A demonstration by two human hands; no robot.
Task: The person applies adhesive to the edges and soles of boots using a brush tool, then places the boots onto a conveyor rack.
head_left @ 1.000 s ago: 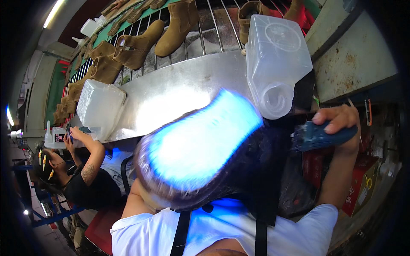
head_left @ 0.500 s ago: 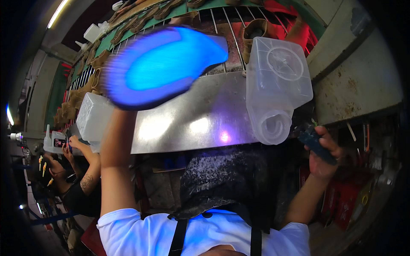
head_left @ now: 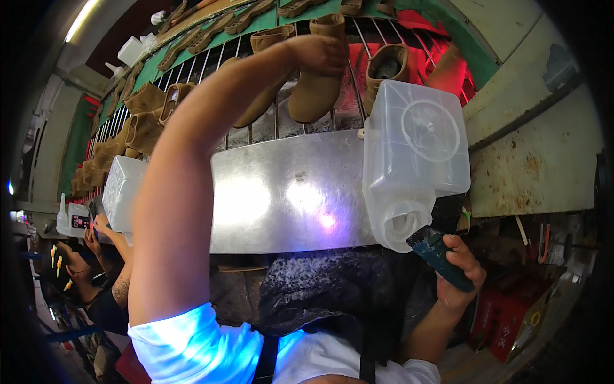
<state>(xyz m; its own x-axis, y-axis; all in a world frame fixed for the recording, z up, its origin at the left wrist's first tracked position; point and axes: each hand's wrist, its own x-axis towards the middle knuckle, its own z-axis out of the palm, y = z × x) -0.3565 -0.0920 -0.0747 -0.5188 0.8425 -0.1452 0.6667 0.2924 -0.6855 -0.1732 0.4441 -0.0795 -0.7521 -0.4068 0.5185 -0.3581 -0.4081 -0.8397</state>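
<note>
My left arm stretches out to the far rack, where my left hand (head_left: 322, 56) is closed round the shaft of a tan boot (head_left: 316, 96). Another tan boot (head_left: 259, 109) lies just left of it, partly behind my forearm. Low on the right, my right hand (head_left: 462, 269) grips a brush (head_left: 446, 261) with a dark teal handle. Its black bristle end touches or nearly touches the round mouth of a translucent plastic container (head_left: 419, 137); I cannot tell if it is inside.
A metal sheet (head_left: 281, 217) spans the near edge before the barred rack. More tan boots (head_left: 144, 128) line the left, soles (head_left: 246, 18) the back. A second plastic container (head_left: 121, 192) stands left, near another person (head_left: 105, 301). A rusty panel (head_left: 531, 173) borders the right.
My left hand has moved away to the rack; the blue-lit, sole-shaped thing close to view is gone from there. My right hand has brought the brush left and down to the container's mouth.
</note>
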